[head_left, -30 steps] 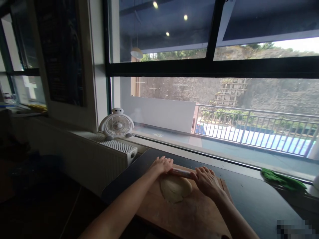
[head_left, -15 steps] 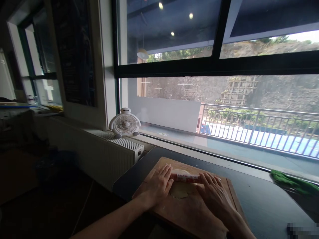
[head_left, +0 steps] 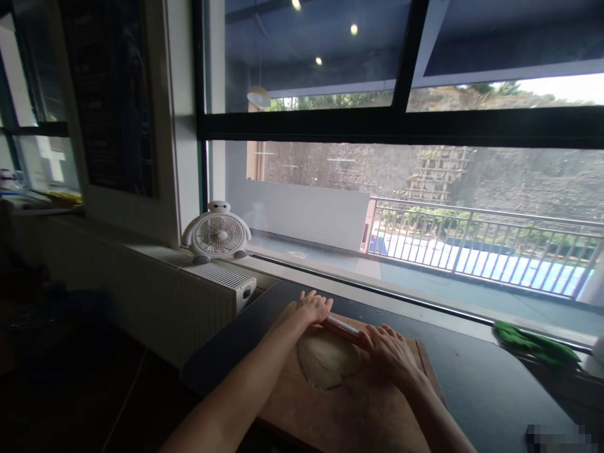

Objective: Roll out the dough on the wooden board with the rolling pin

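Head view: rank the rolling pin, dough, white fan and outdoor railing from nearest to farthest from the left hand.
From the left hand:
1. Rolling pin: its left end is under the hand.
2. Dough: on the board, on the wearer's side of the pin.
3. White fan: ahead-left, beyond the table.
4. Outdoor railing: ahead-right, outside the window.

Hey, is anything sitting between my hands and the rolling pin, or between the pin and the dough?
Nothing visible is in the way. Your left hand and right hand rest on either end of the rolling pin, and the dough lies just on its near side.
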Available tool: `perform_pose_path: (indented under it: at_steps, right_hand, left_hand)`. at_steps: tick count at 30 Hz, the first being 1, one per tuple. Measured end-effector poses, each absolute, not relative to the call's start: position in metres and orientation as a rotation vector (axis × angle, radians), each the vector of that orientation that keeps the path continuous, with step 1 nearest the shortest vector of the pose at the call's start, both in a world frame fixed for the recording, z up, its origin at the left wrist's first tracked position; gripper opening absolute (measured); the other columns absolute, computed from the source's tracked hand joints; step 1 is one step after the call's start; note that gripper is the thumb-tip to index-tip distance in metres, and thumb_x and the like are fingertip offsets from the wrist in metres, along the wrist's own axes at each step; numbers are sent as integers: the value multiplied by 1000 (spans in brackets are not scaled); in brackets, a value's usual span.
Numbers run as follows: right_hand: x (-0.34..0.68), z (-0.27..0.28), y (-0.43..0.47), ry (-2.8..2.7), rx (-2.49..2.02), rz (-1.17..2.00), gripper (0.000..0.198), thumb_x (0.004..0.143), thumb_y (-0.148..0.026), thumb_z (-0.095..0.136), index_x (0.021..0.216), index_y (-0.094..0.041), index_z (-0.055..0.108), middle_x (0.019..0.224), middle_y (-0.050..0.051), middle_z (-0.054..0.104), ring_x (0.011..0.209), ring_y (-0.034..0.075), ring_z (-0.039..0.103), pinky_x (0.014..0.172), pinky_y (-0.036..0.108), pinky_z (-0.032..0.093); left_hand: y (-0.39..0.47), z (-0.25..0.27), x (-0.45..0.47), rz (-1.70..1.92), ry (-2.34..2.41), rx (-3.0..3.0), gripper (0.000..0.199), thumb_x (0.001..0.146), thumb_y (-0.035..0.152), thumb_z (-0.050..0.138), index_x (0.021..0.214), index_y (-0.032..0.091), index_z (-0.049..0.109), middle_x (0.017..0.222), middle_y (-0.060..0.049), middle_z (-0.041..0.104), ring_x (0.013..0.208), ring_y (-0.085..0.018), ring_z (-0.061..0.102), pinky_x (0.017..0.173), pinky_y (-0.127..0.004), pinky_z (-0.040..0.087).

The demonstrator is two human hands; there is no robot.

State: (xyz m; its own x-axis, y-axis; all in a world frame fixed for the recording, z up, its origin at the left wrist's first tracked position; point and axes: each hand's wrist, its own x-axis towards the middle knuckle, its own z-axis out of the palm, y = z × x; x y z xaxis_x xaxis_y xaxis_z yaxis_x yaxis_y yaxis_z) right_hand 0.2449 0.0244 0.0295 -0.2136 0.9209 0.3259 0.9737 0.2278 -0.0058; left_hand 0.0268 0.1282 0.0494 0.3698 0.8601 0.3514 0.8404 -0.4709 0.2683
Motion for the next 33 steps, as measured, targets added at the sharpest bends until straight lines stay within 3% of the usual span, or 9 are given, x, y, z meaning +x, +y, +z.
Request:
perform_pose_path:
  at_steps: [4, 9, 12, 16, 20, 22, 25, 29, 33]
  right_hand:
    - [241, 22, 14, -2182, -1768, -313, 50, 94, -49, 20, 123, -22, 50, 125, 8, 55, 125, 28, 39, 99, 47, 29]
    - [242, 6, -2, -2204, -1663, -376, 49, 92, -46, 29, 132, -21, 40, 139, 10, 41, 129, 27, 32, 105, 47, 22]
    - [243, 4, 2, -2227, -1687, -357, 52, 93, -48, 25, 134, -21, 38, 140, 9, 40, 131, 26, 29, 106, 46, 20]
    - [237, 11, 29, -2189, -1806, -307, 57, 93, -52, 17, 134, -20, 40, 136, 11, 44, 129, 27, 32, 103, 47, 24]
    - [231, 20, 62, -2209, -1877, -277, 50, 88, -56, 33, 125, -27, 49, 128, 10, 50, 124, 31, 37, 92, 48, 34]
    - [230, 24, 72, -2228, -1888, -278, 47, 84, -57, 43, 120, -30, 52, 122, 11, 53, 120, 32, 40, 87, 48, 37]
    - [228, 27, 73, -2205, -1899, -289, 43, 88, -53, 35, 119, -29, 54, 118, 11, 55, 118, 31, 43, 85, 46, 38]
    - [225, 20, 41, -2138, -1881, -312, 51, 93, -49, 19, 127, -22, 48, 132, 10, 48, 127, 27, 34, 99, 46, 29]
    - [228, 6, -10, -2154, -1786, -340, 53, 93, -49, 19, 132, -22, 42, 139, 5, 42, 131, 23, 29, 107, 43, 18]
  left_hand:
    - [88, 40, 4, 647, 1581, 2653, 32, 95, 36, 36, 106, 20, 62, 116, -9, 61, 120, -26, 45, 103, -49, 30]
    - [17, 28, -22, 715, 1506, 2887, 44, 96, 34, 27, 134, 18, 43, 138, -8, 46, 131, -22, 34, 110, -45, 19]
    - [7, 24, -16, 725, 1568, 2936, 46, 96, 34, 26, 134, 15, 42, 138, -10, 45, 131, -23, 34, 110, -46, 19]
    - [48, 33, 10, 470, 1788, 2806, 45, 96, 35, 24, 121, 12, 53, 128, -16, 53, 129, -28, 37, 108, -51, 16]
    - [109, 50, 32, 251, 1800, 2712, 29, 90, 28, 37, 104, 20, 62, 105, -12, 67, 114, -31, 51, 97, -59, 28]
    - [129, 55, 37, 212, 1796, 2684, 26, 89, 27, 40, 99, 22, 63, 104, -11, 68, 108, -30, 54, 92, -59, 33]
    - [134, 54, 37, 253, 1789, 2689, 28, 91, 30, 38, 96, 22, 63, 105, -11, 67, 108, -29, 53, 92, -59, 33]
    - [97, 41, 23, 425, 1761, 2753, 35, 94, 35, 30, 101, 21, 62, 112, -10, 64, 119, -28, 46, 100, -54, 27]
    - [37, 27, -1, 778, 1598, 2889, 39, 95, 34, 28, 116, 18, 57, 122, -10, 58, 120, -24, 46, 105, -44, 28]
